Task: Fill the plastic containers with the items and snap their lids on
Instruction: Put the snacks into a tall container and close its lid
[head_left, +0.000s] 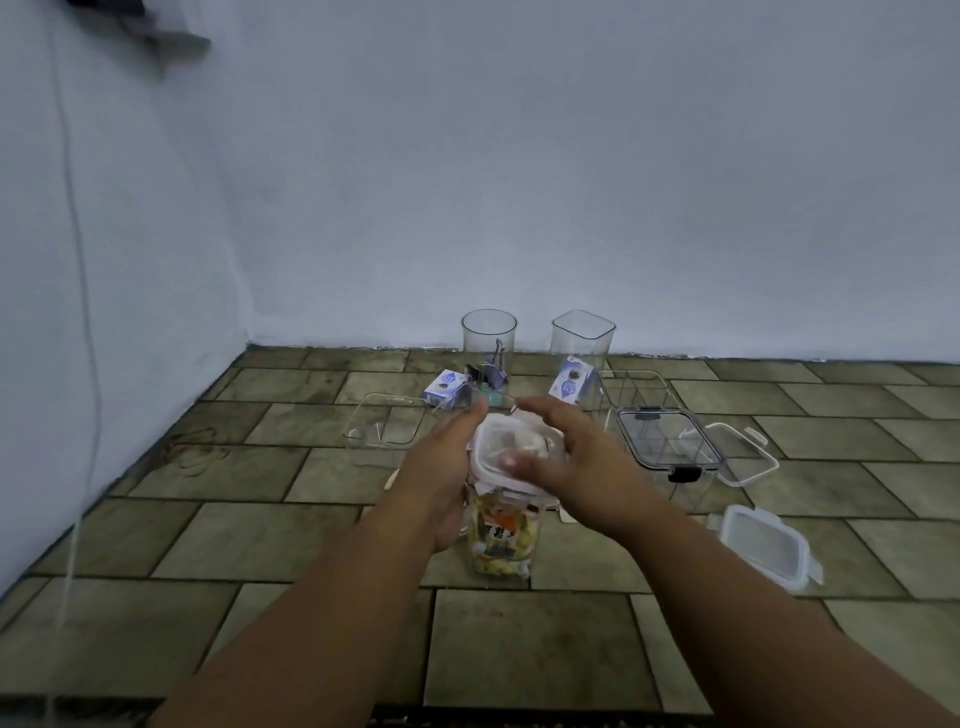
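Floor (519, 639): olive-brown rectangular tiles, dark grout, meeting a pale wall at the back.

- Centre: tall clear container (501, 540), upright, packed with colourful packets.
- Back row by the wall: round clear container (488, 338) holding binder clips (485, 376); square clear container (582, 338).
- A small blue-and-white box (445, 387) just beside the round one; a second box (571, 385) by the square one.
- Left: flat clear lid (382, 428).
- Right: clear divided box (631, 387) with a dark-latched lid (670, 439) across its near end; clear tabbed lid (748, 457) beside it; white-rimmed lid (766, 545) nearer, apart.

Tall clear container (538, 538) upright on floor, packed with colourful packets (497, 543), white-rimmed lid (511, 449) tilted on top
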